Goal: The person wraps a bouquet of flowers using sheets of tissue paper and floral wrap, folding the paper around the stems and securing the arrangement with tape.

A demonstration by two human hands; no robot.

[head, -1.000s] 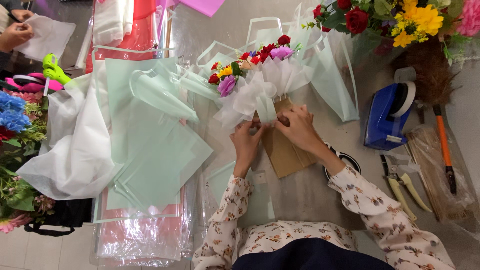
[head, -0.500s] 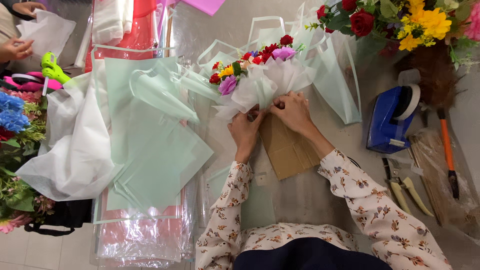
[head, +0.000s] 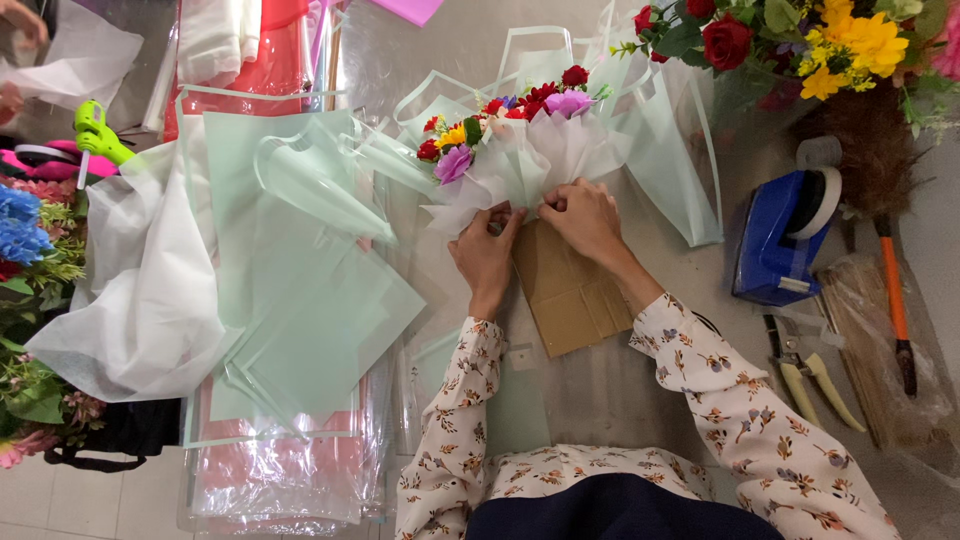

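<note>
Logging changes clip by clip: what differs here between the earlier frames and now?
Little changed. Both hands, left hand and right hand, shifted slightly up toward the white wrap of the bouquet and keep pinching it; nothing was let go. The brown card, mint sheets and tape dispenser stayed put.

Blue tape dispenser [head: 775, 240], brown cardboard [head: 570, 290], mint-green wrapping sheets [head: 300, 300].

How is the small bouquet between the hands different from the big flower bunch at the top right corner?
The small bouquet is wrapped in white paper and pinched at its base by the left hand and right hand; the big flower bunch shows no white wrap and nobody touches it. The small bouquet has smaller blooms, with purple ones; the big bunch has larger roses. Both show red and yellow flowers.
</note>
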